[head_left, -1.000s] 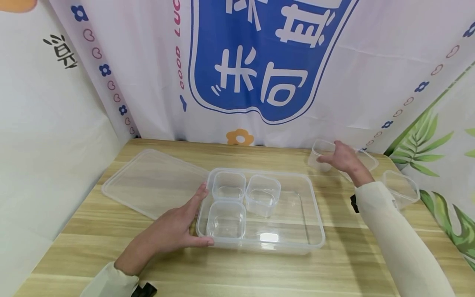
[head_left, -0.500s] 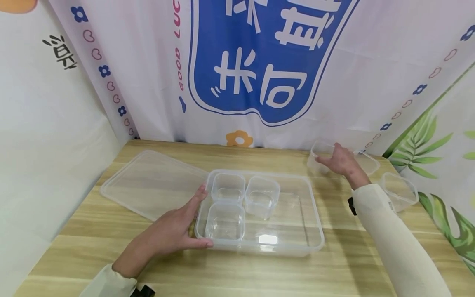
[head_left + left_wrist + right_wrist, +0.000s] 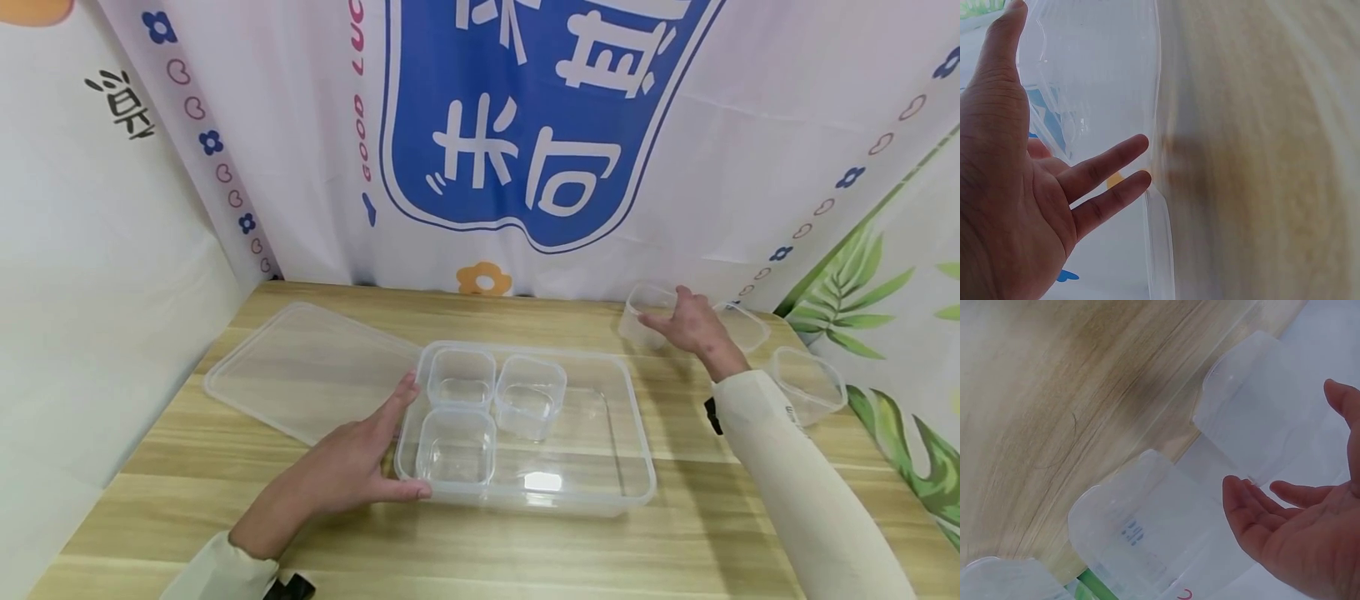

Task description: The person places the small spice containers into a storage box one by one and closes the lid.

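A large clear plastic box stands mid-table without its lid. Three small square containers sit inside it, grouped toward its left half. My left hand spreads around the box's left end, thumb along the front rim and fingers toward the back corner; in the left wrist view its fingers are extended and apart. At the far right, my right hand is beside another small clear container. In the right wrist view the thumb and fingers are spread apart near that container's top, not closed around it.
A flat translucent lid lies at the left, its right side by the box. Two more clear containers stand at the right: one partly behind my right hand, another by my right sleeve. A printed curtain hangs along the table's back edge.
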Action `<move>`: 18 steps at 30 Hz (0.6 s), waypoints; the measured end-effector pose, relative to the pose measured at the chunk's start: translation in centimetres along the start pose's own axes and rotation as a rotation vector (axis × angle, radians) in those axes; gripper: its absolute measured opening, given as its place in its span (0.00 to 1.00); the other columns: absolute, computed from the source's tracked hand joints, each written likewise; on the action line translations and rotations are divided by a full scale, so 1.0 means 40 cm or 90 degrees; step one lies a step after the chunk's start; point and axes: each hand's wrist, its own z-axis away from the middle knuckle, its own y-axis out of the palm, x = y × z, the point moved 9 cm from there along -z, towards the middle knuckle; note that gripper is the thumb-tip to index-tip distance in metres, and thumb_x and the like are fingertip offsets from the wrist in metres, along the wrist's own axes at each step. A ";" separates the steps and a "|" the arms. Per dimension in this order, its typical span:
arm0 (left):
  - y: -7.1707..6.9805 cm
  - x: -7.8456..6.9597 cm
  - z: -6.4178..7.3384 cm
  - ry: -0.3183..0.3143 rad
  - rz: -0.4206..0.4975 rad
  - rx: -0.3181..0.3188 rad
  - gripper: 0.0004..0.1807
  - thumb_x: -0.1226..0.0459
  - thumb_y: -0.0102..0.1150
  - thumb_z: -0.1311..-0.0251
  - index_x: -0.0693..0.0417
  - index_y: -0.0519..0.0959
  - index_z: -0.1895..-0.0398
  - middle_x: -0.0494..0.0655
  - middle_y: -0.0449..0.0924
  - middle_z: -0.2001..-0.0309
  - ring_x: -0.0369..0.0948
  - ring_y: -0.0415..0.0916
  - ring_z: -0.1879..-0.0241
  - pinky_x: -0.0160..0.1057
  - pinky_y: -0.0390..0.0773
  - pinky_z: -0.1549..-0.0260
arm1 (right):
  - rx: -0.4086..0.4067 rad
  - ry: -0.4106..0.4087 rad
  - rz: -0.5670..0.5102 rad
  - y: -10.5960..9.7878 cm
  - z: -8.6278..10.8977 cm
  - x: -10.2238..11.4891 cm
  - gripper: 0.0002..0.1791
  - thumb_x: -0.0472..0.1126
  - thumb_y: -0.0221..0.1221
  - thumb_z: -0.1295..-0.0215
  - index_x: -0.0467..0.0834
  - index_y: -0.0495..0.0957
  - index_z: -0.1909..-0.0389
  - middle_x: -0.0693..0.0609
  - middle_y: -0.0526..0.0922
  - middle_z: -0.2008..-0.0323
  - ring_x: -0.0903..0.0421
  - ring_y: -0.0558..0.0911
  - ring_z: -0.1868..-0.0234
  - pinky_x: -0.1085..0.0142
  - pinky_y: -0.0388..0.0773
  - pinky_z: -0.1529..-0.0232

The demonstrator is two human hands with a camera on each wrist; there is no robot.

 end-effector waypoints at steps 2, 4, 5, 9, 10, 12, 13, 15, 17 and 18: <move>0.000 -0.001 0.000 -0.001 0.001 0.001 0.73 0.30 0.69 0.50 0.50 0.34 0.15 0.53 0.54 0.20 0.59 0.77 0.40 0.58 0.79 0.46 | -0.005 0.001 -0.004 0.000 -0.001 -0.003 0.57 0.59 0.58 0.27 0.19 0.39 0.25 0.13 0.49 0.32 0.20 0.57 0.31 0.33 0.58 0.32; -0.001 0.000 0.000 -0.002 0.000 0.001 0.73 0.29 0.69 0.51 0.50 0.34 0.15 0.54 0.54 0.20 0.60 0.77 0.40 0.58 0.79 0.46 | -0.007 0.003 -0.010 0.002 0.000 -0.004 0.57 0.59 0.58 0.27 0.19 0.39 0.25 0.12 0.49 0.32 0.20 0.58 0.32 0.33 0.58 0.32; -0.002 0.000 0.000 -0.002 -0.001 0.000 0.73 0.29 0.68 0.51 0.50 0.34 0.15 0.54 0.54 0.20 0.60 0.77 0.41 0.58 0.79 0.46 | -0.008 0.003 -0.012 0.003 -0.001 -0.005 0.58 0.59 0.58 0.27 0.19 0.39 0.25 0.13 0.49 0.32 0.20 0.58 0.32 0.33 0.59 0.32; -0.004 0.000 0.001 0.000 -0.002 -0.003 0.73 0.30 0.70 0.51 0.51 0.34 0.15 0.54 0.53 0.20 0.60 0.76 0.41 0.58 0.79 0.46 | -0.010 0.005 -0.019 0.003 0.001 -0.005 0.59 0.61 0.59 0.28 0.19 0.39 0.25 0.12 0.48 0.32 0.20 0.60 0.33 0.33 0.60 0.33; -0.004 0.000 0.000 0.001 -0.002 -0.003 0.73 0.31 0.70 0.51 0.51 0.34 0.15 0.54 0.53 0.20 0.60 0.76 0.40 0.58 0.79 0.46 | -0.011 0.005 -0.019 0.003 0.001 -0.005 0.60 0.61 0.59 0.29 0.19 0.38 0.25 0.12 0.48 0.32 0.20 0.60 0.34 0.33 0.61 0.34; -0.002 0.000 -0.001 0.002 0.002 -0.001 0.73 0.31 0.70 0.50 0.51 0.35 0.15 0.53 0.53 0.20 0.60 0.76 0.40 0.58 0.79 0.46 | -0.010 0.006 -0.020 0.001 0.002 -0.007 0.60 0.61 0.60 0.29 0.19 0.38 0.25 0.12 0.47 0.33 0.20 0.61 0.35 0.32 0.61 0.34; -0.001 0.000 -0.002 0.003 0.004 -0.001 0.73 0.31 0.70 0.50 0.51 0.35 0.15 0.53 0.53 0.20 0.59 0.76 0.40 0.58 0.79 0.46 | -0.010 0.007 -0.021 0.000 0.003 -0.009 0.60 0.61 0.60 0.29 0.19 0.38 0.25 0.12 0.47 0.33 0.20 0.62 0.36 0.32 0.62 0.35; 0.000 0.001 -0.003 0.002 0.007 0.001 0.73 0.30 0.69 0.50 0.51 0.35 0.15 0.53 0.53 0.20 0.59 0.76 0.40 0.58 0.79 0.46 | -0.010 0.007 -0.017 -0.002 0.003 -0.011 0.60 0.62 0.60 0.29 0.18 0.39 0.25 0.12 0.47 0.33 0.20 0.63 0.37 0.32 0.63 0.36; 0.001 0.001 -0.003 0.002 0.010 0.001 0.73 0.30 0.69 0.50 0.51 0.35 0.15 0.53 0.52 0.20 0.59 0.76 0.40 0.58 0.79 0.46 | -0.014 0.004 -0.013 -0.003 0.004 -0.012 0.60 0.61 0.60 0.30 0.18 0.41 0.26 0.12 0.48 0.34 0.21 0.65 0.38 0.32 0.64 0.37; 0.001 0.000 -0.002 0.002 0.009 0.001 0.73 0.31 0.69 0.50 0.51 0.35 0.15 0.53 0.52 0.20 0.59 0.76 0.39 0.58 0.79 0.46 | -0.015 0.004 -0.010 -0.003 0.004 -0.012 0.60 0.61 0.60 0.30 0.17 0.42 0.26 0.12 0.49 0.34 0.21 0.65 0.39 0.32 0.64 0.37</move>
